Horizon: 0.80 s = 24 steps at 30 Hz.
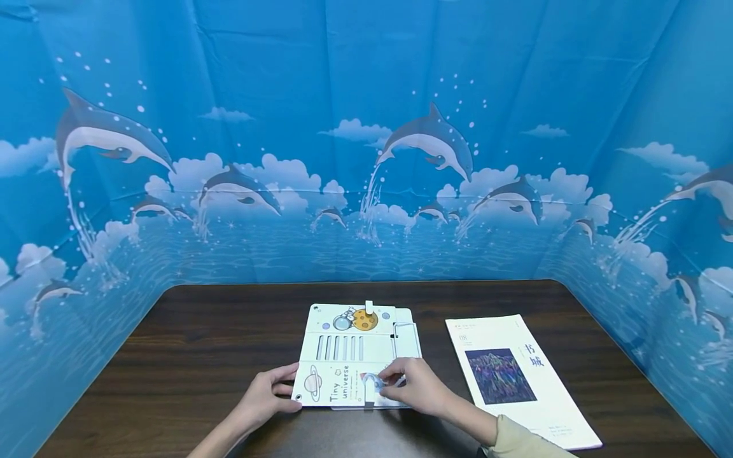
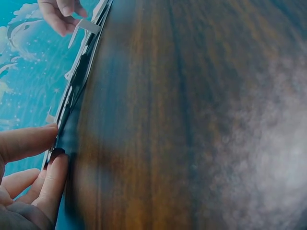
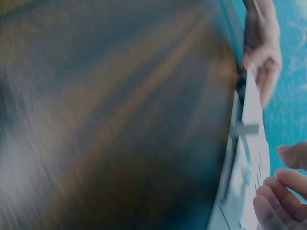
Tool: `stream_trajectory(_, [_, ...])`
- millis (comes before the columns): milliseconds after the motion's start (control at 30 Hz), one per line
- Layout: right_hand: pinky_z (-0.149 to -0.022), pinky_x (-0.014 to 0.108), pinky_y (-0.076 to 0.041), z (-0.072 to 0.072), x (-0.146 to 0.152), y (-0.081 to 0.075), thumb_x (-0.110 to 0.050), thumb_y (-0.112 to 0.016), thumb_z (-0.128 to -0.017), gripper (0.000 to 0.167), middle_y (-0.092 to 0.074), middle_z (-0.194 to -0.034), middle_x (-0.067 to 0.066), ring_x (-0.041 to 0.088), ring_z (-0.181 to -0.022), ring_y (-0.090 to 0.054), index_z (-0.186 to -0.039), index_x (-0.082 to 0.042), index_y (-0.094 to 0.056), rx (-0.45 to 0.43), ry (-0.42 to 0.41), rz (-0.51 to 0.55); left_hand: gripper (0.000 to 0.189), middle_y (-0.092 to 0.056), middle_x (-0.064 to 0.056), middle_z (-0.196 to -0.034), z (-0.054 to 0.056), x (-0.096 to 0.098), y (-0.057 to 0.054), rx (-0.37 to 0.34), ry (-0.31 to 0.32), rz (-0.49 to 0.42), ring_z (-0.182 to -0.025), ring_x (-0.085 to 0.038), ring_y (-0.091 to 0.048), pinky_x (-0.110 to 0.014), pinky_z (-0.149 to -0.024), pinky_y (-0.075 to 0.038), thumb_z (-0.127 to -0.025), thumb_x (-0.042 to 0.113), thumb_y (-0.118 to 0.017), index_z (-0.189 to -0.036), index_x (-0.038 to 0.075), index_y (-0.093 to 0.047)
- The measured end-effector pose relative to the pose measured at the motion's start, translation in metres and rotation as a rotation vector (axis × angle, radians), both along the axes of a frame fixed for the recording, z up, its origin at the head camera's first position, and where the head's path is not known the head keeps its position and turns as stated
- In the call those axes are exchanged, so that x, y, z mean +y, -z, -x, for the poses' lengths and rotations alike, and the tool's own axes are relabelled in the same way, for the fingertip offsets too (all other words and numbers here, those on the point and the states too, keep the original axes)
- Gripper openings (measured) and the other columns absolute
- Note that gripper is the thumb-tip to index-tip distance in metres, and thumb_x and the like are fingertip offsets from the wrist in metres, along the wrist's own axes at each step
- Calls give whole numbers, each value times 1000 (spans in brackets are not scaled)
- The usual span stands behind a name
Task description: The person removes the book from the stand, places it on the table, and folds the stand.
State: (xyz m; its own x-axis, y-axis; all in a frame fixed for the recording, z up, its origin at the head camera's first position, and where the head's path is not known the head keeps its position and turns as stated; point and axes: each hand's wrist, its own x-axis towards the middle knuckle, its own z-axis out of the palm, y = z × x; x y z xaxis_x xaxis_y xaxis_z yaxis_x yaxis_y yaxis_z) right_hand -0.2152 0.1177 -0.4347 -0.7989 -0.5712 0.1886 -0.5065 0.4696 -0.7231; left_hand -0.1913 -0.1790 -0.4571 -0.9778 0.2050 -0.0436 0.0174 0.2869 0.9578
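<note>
A white folding book stand (image 1: 332, 348), printed with an astronaut, planets and "Tiny universe", lies folded nearly flat on the table. My left hand (image 1: 266, 391) pinches its near left corner; in the left wrist view, fingers (image 2: 29, 143) show on both sides of the thin edge. Over the near right part is my right hand (image 1: 415, 387), its fingers loosely bent beside the white page clip (image 1: 369, 388) on the near edge. From the right wrist, a gap shows between thumb and fingers (image 3: 271, 206), with nothing visible in it. Whether they touch the stand is unclear.
To the right lies a white book (image 1: 515, 381) with a dark picture on its cover. Another page clip (image 1: 369, 308) sits on the stand's far edge. A blue dolphin curtain (image 1: 366, 254) borders the dark wooden table (image 1: 195, 343) at the back and sides.
</note>
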Motion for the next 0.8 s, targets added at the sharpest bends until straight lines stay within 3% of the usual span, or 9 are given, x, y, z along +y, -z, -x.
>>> stream_trajectory(233, [-64,17,-49,-10,-13,9,-12,-73,-74,27,-64,-82,-3,2,-74,-57,-98,0,-68,1,-16,-30,74,-54,-30,-110,-1,-1,2,-1,5,-10,-84,-28,-63,-27,-62,-53,-62,-14,-71,-125,-21,-35])
stream_trajectory(633, [-58,13,-44,-13,-20,12,-6,-73,-69,27,-62,-72,-4,-1,-65,-52,-95,3,-69,158,12,-59,74,-54,-30,-108,-1,-1,2,5,-5,15,-84,-29,-63,-28,-64,-53,-61,-13,-72,-125,-21,-36])
stream_trajectory(800, [-57,14,-45,-7,-21,8,-4,-75,-68,28,-64,-72,-1,-1,-63,-53,-94,5,-69,100,-3,-56,73,-55,-30,-108,-1,-1,2,4,-7,16,-84,-28,-64,-29,-64,-54,-62,-13,-72,-125,-21,-36])
